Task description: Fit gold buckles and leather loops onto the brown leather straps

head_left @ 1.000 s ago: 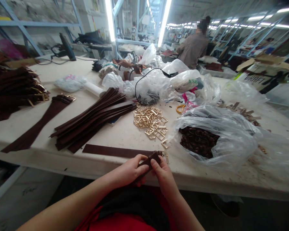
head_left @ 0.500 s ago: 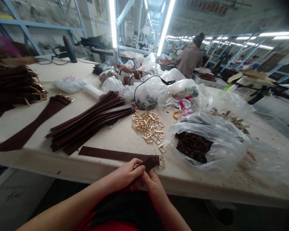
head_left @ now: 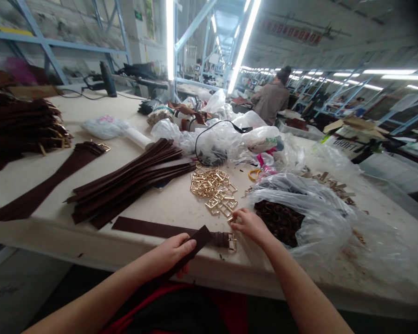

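My left hand (head_left: 176,253) is closed on a dark brown leather strap (head_left: 202,236), whose end points up to the right. My right hand (head_left: 245,224) reaches over the near edge of the gold buckles (head_left: 214,185), its fingertips at a buckle; whether they grip it is hard to tell. Below lies a brown belt (head_left: 153,227) with a gold buckle (head_left: 231,242) at its right end. Brown straps (head_left: 135,178) are piled to the left. Right of my right hand, an open plastic bag (head_left: 320,218) holds small dark brown loops (head_left: 280,220).
A belt bundle (head_left: 52,181) and a larger belt stack (head_left: 21,125) are at the left. Crumpled plastic bags (head_left: 237,139), a white roll (head_left: 137,138) and orange-handled scissors (head_left: 254,174) lie farther back. A person (head_left: 271,97) is beyond the table (head_left: 55,236).
My right hand has left the held strap and moved up and right to the buckles. My left hand keeps the strap, slightly farther left. The view has tilted a little.
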`<control>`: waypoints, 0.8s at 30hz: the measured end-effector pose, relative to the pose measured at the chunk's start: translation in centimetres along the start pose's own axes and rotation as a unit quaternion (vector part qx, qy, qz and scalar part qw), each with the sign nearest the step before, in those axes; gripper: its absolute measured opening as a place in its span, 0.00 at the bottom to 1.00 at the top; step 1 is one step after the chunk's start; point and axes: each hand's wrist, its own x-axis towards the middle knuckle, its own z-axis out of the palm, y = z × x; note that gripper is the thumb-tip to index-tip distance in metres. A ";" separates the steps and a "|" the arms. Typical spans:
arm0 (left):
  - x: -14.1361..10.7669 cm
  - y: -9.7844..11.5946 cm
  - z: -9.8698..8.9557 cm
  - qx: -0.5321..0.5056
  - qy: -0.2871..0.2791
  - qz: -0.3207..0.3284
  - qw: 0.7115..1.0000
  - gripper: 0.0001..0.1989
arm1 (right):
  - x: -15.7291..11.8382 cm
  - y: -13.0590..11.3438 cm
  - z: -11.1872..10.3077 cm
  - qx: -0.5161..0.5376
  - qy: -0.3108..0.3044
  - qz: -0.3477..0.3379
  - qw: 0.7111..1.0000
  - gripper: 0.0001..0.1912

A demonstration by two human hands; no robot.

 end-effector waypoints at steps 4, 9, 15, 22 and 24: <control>0.3 -0.5 -0.1 -0.002 -0.026 -0.004 1.000 0.21 | 0.6 0.8 -0.3 -0.029 -0.028 0.008 0.999 0.16; 0.2 -0.5 0.1 0.006 -0.026 -0.003 1.000 0.21 | 1.3 1.3 0.0 -0.058 -0.039 0.003 0.998 0.14; -0.2 -0.5 -0.1 0.008 -0.025 -0.004 1.000 0.22 | -0.1 1.5 0.3 -0.079 0.001 -0.025 0.997 0.11; -0.6 -0.4 0.2 0.009 -0.030 -0.006 1.000 0.23 | -2.9 0.8 0.9 -0.046 0.102 -0.087 0.990 0.10; -0.8 -0.3 0.2 0.014 -0.031 -0.001 0.999 0.23 | -3.8 0.0 1.0 0.016 0.150 -0.094 0.984 0.12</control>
